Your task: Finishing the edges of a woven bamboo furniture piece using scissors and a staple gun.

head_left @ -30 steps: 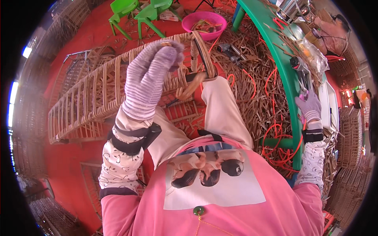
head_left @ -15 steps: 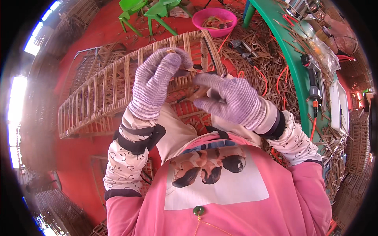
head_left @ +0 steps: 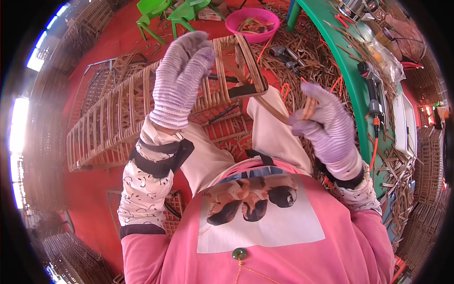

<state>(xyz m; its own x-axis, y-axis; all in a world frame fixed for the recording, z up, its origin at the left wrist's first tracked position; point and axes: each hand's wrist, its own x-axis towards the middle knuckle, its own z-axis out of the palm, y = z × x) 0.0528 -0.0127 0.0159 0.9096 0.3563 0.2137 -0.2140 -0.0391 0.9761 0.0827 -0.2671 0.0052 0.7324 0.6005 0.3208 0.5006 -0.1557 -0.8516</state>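
A long frame (head_left: pixel 111 106) wound with brown wicker strips stands in front of my knees, slanting up to the right. My left hand (head_left: pixel 179 80), in a purple-and-white striped knit glove, is closed at its upper rail; its fingertips are partly hidden. A flat brown wicker strip (head_left: pixel 272 110) runs from the frame's right end to my right hand (head_left: pixel 328 125), gloved alike. The right fingers pinch that strip, with a short folded length showing between thumb and fingers. Black metal shows through the wrapping at the frame's right corner.
To the right curves a green table (head_left: pixel 352 94) with a power tool (head_left: pixel 372 90) and a white tray (head_left: pixel 405 125). Loose strips and another tool (head_left: pixel 286 57) lie on the red floor. A pink basin (head_left: pixel 253 26) and green chairs (head_left: pixel 182 16) stand ahead.
My right hand has moved away from the frame, right and slightly down, drawing the strip out. My left hand has shifted a little up and left along the rail.
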